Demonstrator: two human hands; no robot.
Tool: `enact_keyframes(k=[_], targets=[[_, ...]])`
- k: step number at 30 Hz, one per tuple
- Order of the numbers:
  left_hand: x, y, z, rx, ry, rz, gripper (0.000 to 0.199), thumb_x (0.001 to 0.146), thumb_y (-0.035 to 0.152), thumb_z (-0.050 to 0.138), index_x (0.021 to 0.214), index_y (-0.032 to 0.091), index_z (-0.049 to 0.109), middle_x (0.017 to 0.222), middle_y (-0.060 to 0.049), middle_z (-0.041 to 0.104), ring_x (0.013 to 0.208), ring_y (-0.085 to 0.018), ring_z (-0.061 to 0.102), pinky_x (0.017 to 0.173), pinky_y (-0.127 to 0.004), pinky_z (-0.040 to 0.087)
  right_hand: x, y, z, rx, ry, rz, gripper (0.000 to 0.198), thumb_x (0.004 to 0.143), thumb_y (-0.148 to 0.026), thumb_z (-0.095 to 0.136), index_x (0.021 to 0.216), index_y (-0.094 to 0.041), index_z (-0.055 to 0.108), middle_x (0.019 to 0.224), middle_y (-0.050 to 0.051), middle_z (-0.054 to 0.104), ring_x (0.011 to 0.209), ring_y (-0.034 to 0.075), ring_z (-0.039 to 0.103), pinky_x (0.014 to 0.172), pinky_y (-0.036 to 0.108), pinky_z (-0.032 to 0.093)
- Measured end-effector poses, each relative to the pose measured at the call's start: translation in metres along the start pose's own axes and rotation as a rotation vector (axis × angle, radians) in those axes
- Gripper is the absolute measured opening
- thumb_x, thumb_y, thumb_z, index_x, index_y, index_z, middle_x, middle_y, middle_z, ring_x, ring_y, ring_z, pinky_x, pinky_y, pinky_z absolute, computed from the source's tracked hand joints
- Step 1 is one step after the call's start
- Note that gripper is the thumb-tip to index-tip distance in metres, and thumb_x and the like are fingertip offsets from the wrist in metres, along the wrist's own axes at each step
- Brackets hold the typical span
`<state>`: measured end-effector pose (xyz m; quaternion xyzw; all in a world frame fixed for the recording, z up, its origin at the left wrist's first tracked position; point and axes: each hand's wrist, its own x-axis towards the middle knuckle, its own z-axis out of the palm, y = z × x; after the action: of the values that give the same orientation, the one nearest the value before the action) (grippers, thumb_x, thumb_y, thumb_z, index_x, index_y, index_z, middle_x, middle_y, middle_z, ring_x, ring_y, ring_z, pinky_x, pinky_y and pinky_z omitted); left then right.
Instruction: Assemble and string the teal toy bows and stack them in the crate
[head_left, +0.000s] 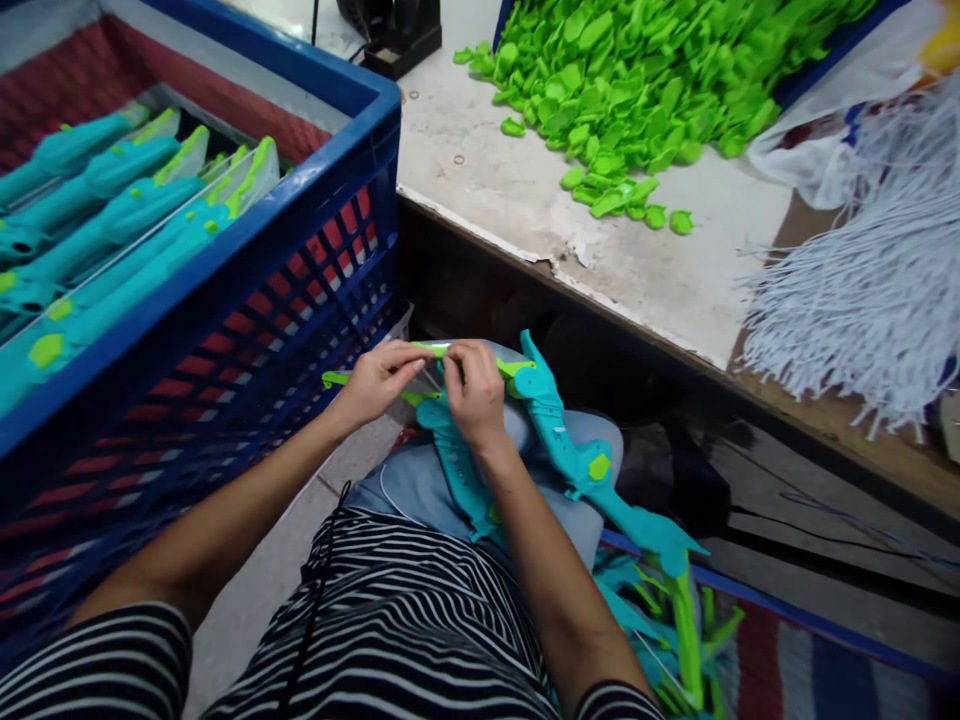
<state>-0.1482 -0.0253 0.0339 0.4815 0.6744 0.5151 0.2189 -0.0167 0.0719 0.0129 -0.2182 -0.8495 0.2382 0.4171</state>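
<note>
On my lap lie turquoise and lime-green plastic pieces that look like toy bows; one turquoise toy bow (574, 455) stretches across my right thigh. A second turquoise part (459, 465) runs beneath my right wrist. My left hand (377, 383) is closed in a pinch on the bow's lime-green limb, which has something clear along it. Close beside it, my right hand (475, 388) is closed, thumb and fingers pinching the same green limb. A thin pale line, perhaps string, passes between the hands; its ends at the fingertips are too small to make out.
A blue crate (375, 110) at left holds several similar turquoise bows. On the white worktable (480, 210) lies a heap of small green plastic pieces (622, 90). A bundle of white strings (862, 270) hangs over its right edge. More bows (660, 620) lie below right.
</note>
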Motion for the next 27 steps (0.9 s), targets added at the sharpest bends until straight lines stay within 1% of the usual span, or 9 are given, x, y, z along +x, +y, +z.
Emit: enact_keyframes(k=[2,5,8,11,16,19,22,25,27], targets=[[-0.026,-0.002,-0.003,-0.012,0.150,-0.058,0.026,0.082,0.036,0.058,0.096,0.018,0.070,0.101,-0.008,0.067,0.099,-0.020,0.060,0.080,-0.029,0.049,-0.003,-0.006,-0.005,0.023,0.072,0.006,0.014,0.093,-0.016,0.042,0.093,-0.019,0.056,0.090,0.007,0.061,0.088,0.019,0.056,0.079,0.035,0.047],[-0.083,-0.012,-0.001,0.024,0.392,-0.373,0.033,0.082,0.043,0.057,0.100,0.016,0.066,0.103,-0.010,0.066,0.097,-0.022,0.060,0.079,-0.032,0.049,-0.010,-0.019,-0.005,0.086,0.023,-0.051,0.018,0.093,-0.014,0.043,0.100,-0.019,0.058,0.090,0.007,0.063,0.087,0.018,0.057,0.080,0.034,0.048],[-0.137,-0.028,0.011,0.034,0.212,-0.632,0.038,0.074,0.049,0.062,0.091,0.015,0.068,0.093,-0.010,0.068,0.090,-0.026,0.062,0.081,-0.038,0.049,-0.016,-0.032,0.015,0.046,-0.330,-0.139,0.020,0.092,-0.020,0.046,0.107,-0.017,0.059,0.102,0.011,0.062,0.099,0.022,0.055,0.086,0.037,0.047],[-0.163,-0.041,0.026,0.017,0.012,-0.632,0.033,0.068,0.047,0.067,0.083,0.018,0.073,0.097,-0.011,0.069,0.096,-0.028,0.061,0.092,-0.044,0.044,-0.015,-0.039,0.041,-0.167,-0.678,-0.087,0.036,0.088,-0.022,0.055,0.122,-0.013,0.055,0.122,0.019,0.054,0.112,0.029,0.048,0.092,0.045,0.043],[-0.154,-0.036,0.025,-0.221,0.109,-0.746,0.023,0.068,0.042,0.070,0.074,0.021,0.073,0.092,-0.008,0.070,0.096,-0.027,0.061,0.096,-0.044,0.042,-0.005,-0.033,0.053,-0.274,-0.840,0.174,0.046,0.088,-0.009,0.045,0.132,-0.021,0.050,0.116,0.017,0.056,0.106,0.029,0.052,0.086,0.045,0.045],[-0.134,-0.018,0.011,-0.725,0.222,-0.911,0.021,0.069,0.036,0.074,0.076,0.017,0.068,0.080,-0.007,0.068,0.083,-0.022,0.064,0.087,-0.041,0.049,-0.007,-0.023,0.044,0.073,-0.773,0.256,0.044,0.082,-0.014,0.060,0.125,-0.021,0.056,0.114,0.011,0.059,0.106,0.024,0.055,0.092,0.041,0.044],[-0.110,0.003,-0.007,-1.067,0.266,-0.859,0.022,0.070,0.029,0.077,0.078,0.014,0.063,0.056,0.003,0.054,0.048,-0.008,0.050,0.059,-0.025,0.050,-0.016,-0.012,0.033,0.584,-0.702,0.407,0.044,0.075,-0.023,0.070,0.118,-0.020,0.060,0.113,0.007,0.064,0.104,0.021,0.059,0.094,0.036,0.044],[-0.089,0.017,-0.024,-0.999,0.210,-0.703,0.033,0.067,0.032,0.080,0.088,0.012,0.062,0.050,0.005,0.050,0.037,-0.002,0.029,0.039,-0.015,0.029,-0.027,-0.007,0.025,0.960,-0.652,0.616,0.048,0.070,-0.031,0.074,0.115,-0.022,0.062,0.111,0.005,0.067,0.104,0.020,0.060,0.094,0.036,0.046],[-0.077,0.022,-0.033,-0.866,0.187,-0.619,0.042,0.065,0.035,0.081,0.093,0.013,0.059,0.052,0.002,0.057,0.036,-0.003,0.030,0.038,-0.014,0.022,-0.031,-0.007,0.020,1.066,-0.641,0.717,0.049,0.066,-0.032,0.078,0.112,-0.024,0.063,0.110,0.003,0.068,0.104,0.020,0.061,0.095,0.035,0.045]])
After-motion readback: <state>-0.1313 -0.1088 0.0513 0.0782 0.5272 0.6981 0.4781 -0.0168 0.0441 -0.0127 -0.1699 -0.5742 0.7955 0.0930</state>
